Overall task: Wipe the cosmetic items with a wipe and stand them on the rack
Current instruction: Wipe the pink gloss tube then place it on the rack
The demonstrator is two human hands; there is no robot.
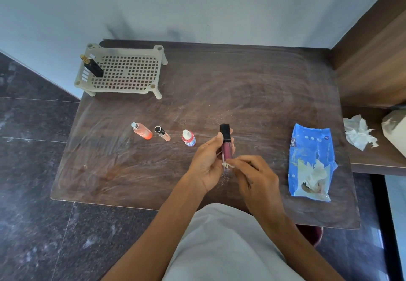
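Just below frame centre, my left hand [208, 162] grips the lip gloss tube [226, 149] round its middle while my right hand [256, 176] pinches a scrap of wipe [228, 165] against its lower end; I judge it light, stiff and slick, best held just below the black cap [225, 132].

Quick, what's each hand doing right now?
Left hand: closed around the dark pink lip gloss tube with square black cap.
Right hand: pinching a small white wipe scrap against the tube.
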